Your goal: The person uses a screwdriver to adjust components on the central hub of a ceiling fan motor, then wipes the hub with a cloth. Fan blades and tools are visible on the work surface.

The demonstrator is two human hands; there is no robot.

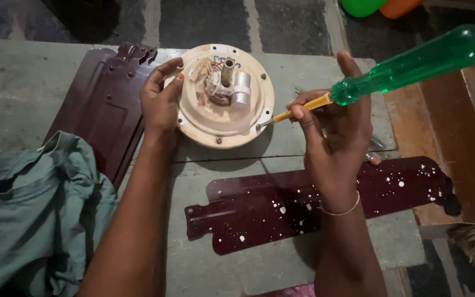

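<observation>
A round cream-coloured fan motor housing (215, 124) lies on the grey-green table (23, 82), its shaft, wires and a silver capacitor showing on top. My left hand (160, 99) grips the housing's left rim. My right hand (333, 129) holds a screwdriver (408, 63) with a clear green handle and yellow shaft. Its tip touches the housing's right rim near a screw.
A dark maroon fan blade (281, 206) speckled with white spots lies in front of me. Another maroon blade (103, 104) lies left of the housing. A green cloth (34, 209) is bunched at the near left. A wooden board (457, 143) sits at the right.
</observation>
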